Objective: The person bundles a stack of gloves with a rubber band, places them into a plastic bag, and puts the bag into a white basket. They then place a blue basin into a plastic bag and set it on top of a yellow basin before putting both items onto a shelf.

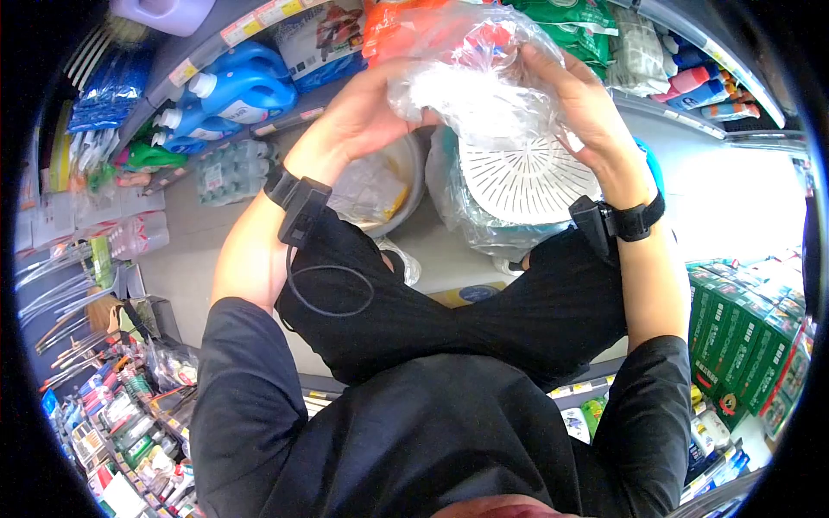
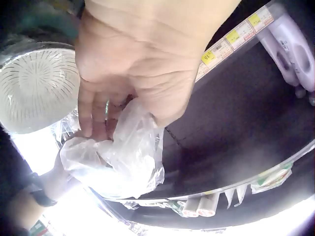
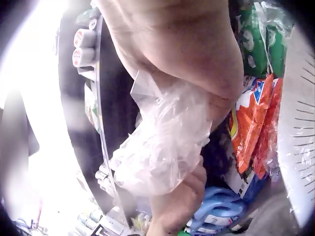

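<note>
Both hands hold a crumpled clear plastic bag [image 1: 488, 95] up in front of the shelf. The left hand [image 1: 367, 108] grips its left side; in the left wrist view the fingers of the left hand [image 2: 133, 73] curl behind the bag [image 2: 120, 157]. On the other side the right hand [image 1: 583, 108] has its fingers bent round the plastic. From the right wrist, the bag [image 3: 162, 142] fills the space between the right hand [image 3: 197, 64] and the left hand [image 3: 179, 201]. Below the bag, a white slotted basket [image 1: 527, 181] sits on plastic-wrapped goods.
A round grey tub [image 1: 410, 186] with plastic inside stands on the floor by the wrapped stack. Blue bottles [image 1: 250, 95] and orange packs [image 3: 253, 128] line the shelf. Green boxes [image 1: 734, 328] are piled at the right. A water-bottle pack [image 1: 233, 173] lies at the left.
</note>
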Action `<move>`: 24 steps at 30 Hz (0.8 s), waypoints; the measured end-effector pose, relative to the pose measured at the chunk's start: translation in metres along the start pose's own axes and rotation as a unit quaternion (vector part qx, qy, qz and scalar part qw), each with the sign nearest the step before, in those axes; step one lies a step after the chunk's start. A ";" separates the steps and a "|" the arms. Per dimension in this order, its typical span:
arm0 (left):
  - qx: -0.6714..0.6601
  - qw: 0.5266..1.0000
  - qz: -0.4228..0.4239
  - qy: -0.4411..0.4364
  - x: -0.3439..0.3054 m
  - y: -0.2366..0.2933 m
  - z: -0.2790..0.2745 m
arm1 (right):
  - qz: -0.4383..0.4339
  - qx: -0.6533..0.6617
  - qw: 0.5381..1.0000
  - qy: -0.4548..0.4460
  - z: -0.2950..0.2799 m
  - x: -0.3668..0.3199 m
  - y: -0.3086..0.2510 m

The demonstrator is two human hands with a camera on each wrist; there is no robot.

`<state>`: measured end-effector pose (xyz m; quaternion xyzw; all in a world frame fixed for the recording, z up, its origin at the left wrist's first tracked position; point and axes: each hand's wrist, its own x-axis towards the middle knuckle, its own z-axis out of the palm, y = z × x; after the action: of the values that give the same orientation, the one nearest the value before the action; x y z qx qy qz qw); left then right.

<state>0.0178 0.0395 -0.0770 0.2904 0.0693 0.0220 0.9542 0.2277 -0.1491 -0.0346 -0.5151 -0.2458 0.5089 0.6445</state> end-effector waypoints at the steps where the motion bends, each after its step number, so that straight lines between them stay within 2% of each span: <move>1: 0.045 0.998 0.012 0.051 -0.001 0.000 0.007 | -0.014 -0.031 0.999 0.007 0.001 -0.001 -0.003; 2: 0.091 0.990 0.025 0.102 -0.001 0.001 0.012 | -0.028 -0.061 0.998 0.013 0.001 -0.001 -0.005; 5: 0.164 0.979 0.070 0.100 0.000 0.003 0.017 | -0.048 -0.013 0.995 0.084 -0.004 0.005 0.001; 8: 0.051 0.997 0.055 0.015 -0.002 0.008 0.000 | -0.060 -0.047 0.995 0.059 -0.010 0.001 -0.006; 11: 0.167 0.976 0.090 0.105 0.006 0.003 0.020 | -0.056 0.055 0.997 -0.015 0.001 -0.012 -0.017; 14: 0.162 0.972 0.074 0.154 0.012 0.001 0.020 | -0.101 -0.126 0.984 -0.073 0.004 -0.009 -0.012; 16: 0.161 0.968 0.069 0.180 0.014 0.000 0.002 | -0.095 -0.124 0.985 -0.070 0.006 -0.010 -0.009; 20: 0.155 0.958 0.074 0.230 0.012 0.010 -0.016 | -0.098 -0.089 0.991 -0.029 0.002 -0.006 -0.008; 24: 0.335 0.908 0.178 0.177 0.007 0.025 -0.008 | -0.121 -0.149 0.980 0.047 -0.013 0.003 0.002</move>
<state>0.0237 0.0650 -0.0708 0.5919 0.1879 0.2181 0.7528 0.2393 -0.1515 -0.0416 -0.5951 -0.3485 0.3597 0.6286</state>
